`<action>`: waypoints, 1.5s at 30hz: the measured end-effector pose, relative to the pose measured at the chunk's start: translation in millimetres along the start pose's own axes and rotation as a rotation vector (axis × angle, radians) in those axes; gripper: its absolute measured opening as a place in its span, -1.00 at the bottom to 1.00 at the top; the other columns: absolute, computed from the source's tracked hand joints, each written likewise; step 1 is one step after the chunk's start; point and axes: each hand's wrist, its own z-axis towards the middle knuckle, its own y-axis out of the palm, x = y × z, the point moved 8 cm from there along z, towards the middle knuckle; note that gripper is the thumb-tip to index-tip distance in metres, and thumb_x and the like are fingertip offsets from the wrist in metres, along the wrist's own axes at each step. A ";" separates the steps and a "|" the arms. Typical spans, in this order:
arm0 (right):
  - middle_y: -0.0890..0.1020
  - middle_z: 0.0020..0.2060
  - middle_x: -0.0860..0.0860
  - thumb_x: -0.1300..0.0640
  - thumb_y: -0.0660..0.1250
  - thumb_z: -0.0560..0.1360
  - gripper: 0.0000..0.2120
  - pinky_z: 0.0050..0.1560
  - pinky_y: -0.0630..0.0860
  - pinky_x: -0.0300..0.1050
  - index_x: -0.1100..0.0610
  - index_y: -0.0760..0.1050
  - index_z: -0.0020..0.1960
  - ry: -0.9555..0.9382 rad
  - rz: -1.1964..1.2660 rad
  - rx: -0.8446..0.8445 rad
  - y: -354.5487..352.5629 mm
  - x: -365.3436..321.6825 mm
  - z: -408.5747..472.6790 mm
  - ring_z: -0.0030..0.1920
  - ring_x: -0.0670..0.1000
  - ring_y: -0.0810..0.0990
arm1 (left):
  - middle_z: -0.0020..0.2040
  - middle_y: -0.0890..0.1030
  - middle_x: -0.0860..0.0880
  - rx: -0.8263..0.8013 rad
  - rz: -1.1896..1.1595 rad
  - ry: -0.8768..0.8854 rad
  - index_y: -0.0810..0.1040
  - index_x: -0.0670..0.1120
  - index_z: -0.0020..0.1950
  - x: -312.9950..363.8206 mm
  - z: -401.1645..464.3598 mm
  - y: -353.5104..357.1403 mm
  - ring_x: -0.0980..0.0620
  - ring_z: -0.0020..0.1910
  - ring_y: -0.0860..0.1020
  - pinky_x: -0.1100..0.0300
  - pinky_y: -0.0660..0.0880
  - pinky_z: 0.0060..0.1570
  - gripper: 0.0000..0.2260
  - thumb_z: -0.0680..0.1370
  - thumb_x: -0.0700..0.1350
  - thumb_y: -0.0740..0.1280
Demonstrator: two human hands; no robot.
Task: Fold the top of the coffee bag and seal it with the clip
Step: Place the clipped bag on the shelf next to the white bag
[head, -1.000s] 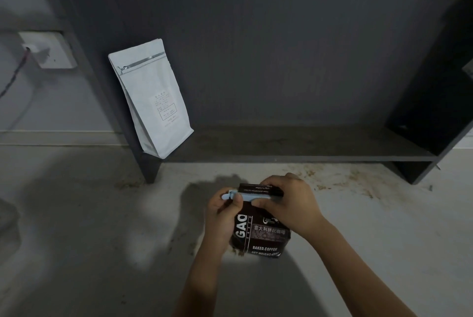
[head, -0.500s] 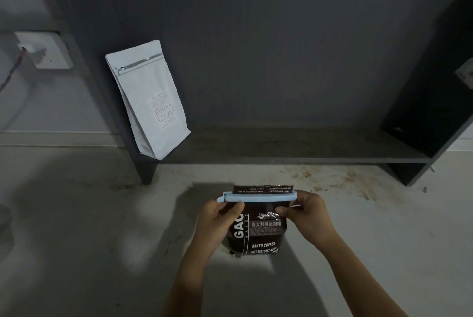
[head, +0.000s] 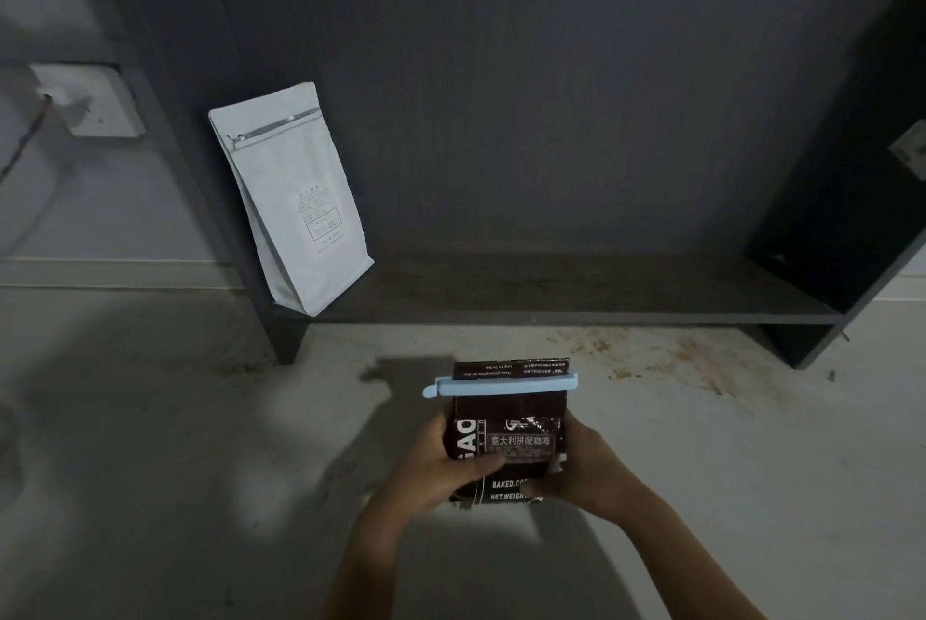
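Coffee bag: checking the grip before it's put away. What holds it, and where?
Both hands hold the coffee bag by its lower body: left hand and right hand on its sides. Neither touches the clip.

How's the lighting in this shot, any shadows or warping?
Head view: dim overall, with a brighter patch on the floor left of the hands; the coffee bag and arms throw a soft shadow up-left; its foil glints faintly; wide-angle bending tilts the shelf sides and the white bag.

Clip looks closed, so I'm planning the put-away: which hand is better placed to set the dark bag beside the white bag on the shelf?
Probably left: the left hand grips the dark bag on the side nearer the white bag.
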 end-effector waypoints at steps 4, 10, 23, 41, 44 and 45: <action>0.59 -0.16 -0.30 0.19 0.55 0.09 -0.23 -0.26 0.42 -0.55 -0.31 0.25 0.09 -0.007 -0.024 0.041 -1.2 2.9 2.6 -0.15 -0.43 0.53 | 0.16 0.59 -0.01 -0.085 0.030 0.023 0.33 -0.07 0.31 -3.9 -1.3 3.3 0.12 0.14 0.59 0.17 0.54 0.11 -0.33 0.30 -0.36 0.53; 0.54 -0.19 -0.33 0.24 0.53 0.14 -0.29 -0.27 0.38 -0.62 -0.10 0.32 0.17 -0.046 -0.027 0.091 -3.2 -3.9 6.3 -0.17 -0.52 0.48 | 0.17 0.59 0.07 0.014 0.163 0.115 0.40 0.11 0.19 11.2 1.2 -4.0 0.07 0.21 0.53 0.02 0.45 0.25 -0.45 0.32 -0.22 0.54; 0.56 -0.18 -0.31 0.37 0.56 0.12 -0.29 -0.25 0.44 -0.56 -0.04 0.40 0.14 -0.335 0.001 0.262 -78.3 -122.1 67.5 -0.17 -0.41 0.56 | 0.00 0.60 0.44 0.388 0.129 0.466 0.45 0.43 0.05 128.8 19.0 -57.0 0.41 0.04 0.54 0.52 0.45 -0.01 -0.34 0.31 -0.32 0.50; 0.61 0.09 -0.02 0.13 0.45 0.38 -0.31 0.01 0.50 -0.37 0.10 0.18 0.39 -0.321 0.076 0.268 -13.2 -126.0 124.6 0.08 -0.03 0.61 | 0.23 0.51 -0.22 0.799 0.110 0.314 0.39 -0.14 0.31 123.4 55.4 -111.5 -0.13 0.22 0.49 -0.10 0.43 0.25 -0.42 0.34 -0.42 0.42; 0.58 0.19 0.08 0.10 0.46 0.36 -0.24 0.12 0.49 -0.18 0.09 0.13 0.43 -0.298 0.047 0.281 -10.2 -126.8 135.8 0.14 0.01 0.58 | 0.28 0.46 -0.21 0.772 0.161 0.309 0.33 -0.12 0.38 124.1 58.2 -118.6 -0.18 0.27 0.45 -0.18 0.41 0.26 -0.43 0.41 -0.38 0.37; 0.58 0.19 0.10 0.10 0.46 0.36 -0.25 0.12 0.48 -0.17 0.08 0.15 0.42 -0.296 0.039 0.289 -9.4 -129.4 139.9 0.14 0.03 0.58 | 0.26 0.48 -0.22 0.783 0.150 0.319 0.33 -0.14 0.38 124.4 58.1 -122.8 -0.19 0.23 0.48 -0.19 0.44 0.23 -0.46 0.43 -0.35 0.38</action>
